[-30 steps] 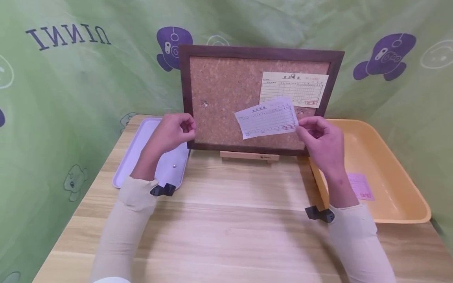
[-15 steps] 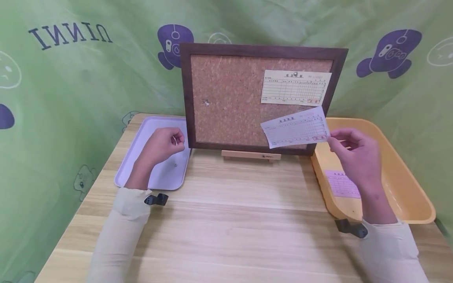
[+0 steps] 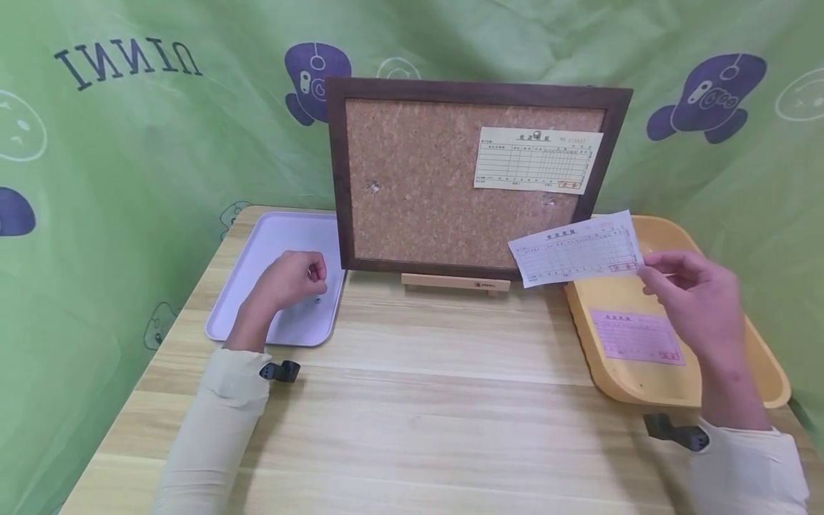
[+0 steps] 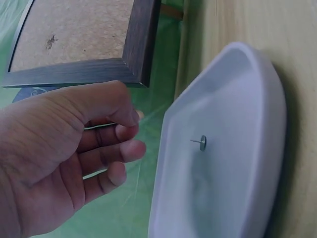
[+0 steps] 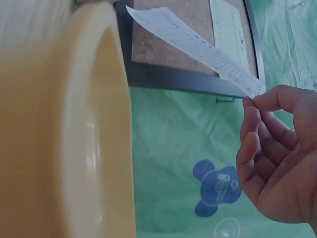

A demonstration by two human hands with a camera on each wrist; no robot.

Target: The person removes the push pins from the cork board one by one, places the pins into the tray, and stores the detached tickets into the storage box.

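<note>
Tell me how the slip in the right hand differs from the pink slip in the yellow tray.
Colour: the held slip is whitish, while the pink slip is plainly pink.
Support: the right hand pinches the held slip near one corner, in the air; the pink slip lies in the yellow tray.
Shared: both carry a printed, ruled table and a red mark near one corner.

Wrinkled green backdrop (image 3: 463,43), printed with purple cartoon heads (image 3: 716,89), dark lettering (image 3: 131,59); pale wood-grain tabletop (image 3: 425,429).

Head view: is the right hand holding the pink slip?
No, the pink slip lies in the yellow tray, while the right hand pinches a white slip.
</note>
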